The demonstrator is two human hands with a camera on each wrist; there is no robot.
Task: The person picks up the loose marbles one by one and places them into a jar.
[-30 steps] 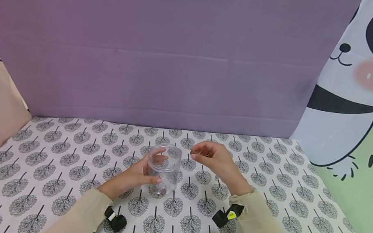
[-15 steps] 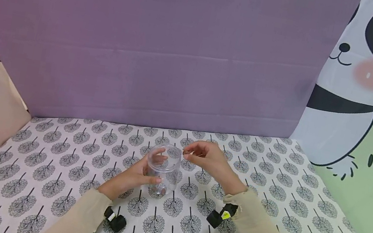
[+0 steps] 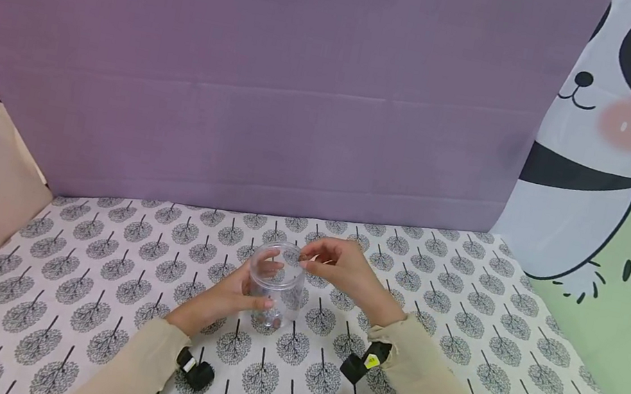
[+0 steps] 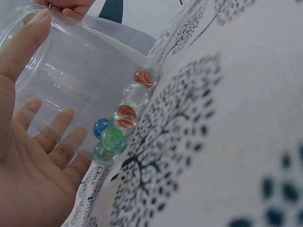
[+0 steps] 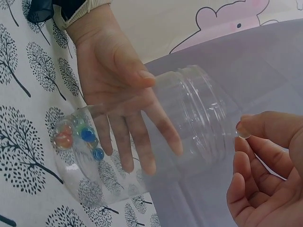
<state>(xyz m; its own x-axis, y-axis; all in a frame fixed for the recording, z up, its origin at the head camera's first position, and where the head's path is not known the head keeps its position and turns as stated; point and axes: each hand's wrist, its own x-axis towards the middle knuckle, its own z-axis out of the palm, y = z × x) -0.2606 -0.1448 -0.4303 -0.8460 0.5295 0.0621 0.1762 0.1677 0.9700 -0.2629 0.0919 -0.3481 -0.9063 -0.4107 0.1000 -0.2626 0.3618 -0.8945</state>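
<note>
A clear, lidless plastic jar [image 3: 285, 299] stands upright on the tablecloth. My left hand [image 3: 228, 298] holds it from the left, thumb on the near side and fingers behind the wall. Several glass marbles lie on the jar's bottom; the left wrist view shows an orange-swirled marble [image 4: 124, 117], a green marble [image 4: 112, 138] and a blue marble [image 4: 101, 127] among them. At the right side of the rim, my right hand [image 3: 343, 271] pinches a clear marble [image 5: 243, 131] between thumb and index finger, close to the jar's mouth.
A white tablecloth [image 3: 101, 300] with dark tree prints covers the table. Behind it hangs a purple cloth [image 3: 304, 117], with a panda-printed cloth [image 3: 597, 218] on the right. Each wrist wears a small black camera.
My right hand has moved left with the marble, from beside the jar to its rim. My left hand and the jar have stayed in place.
</note>
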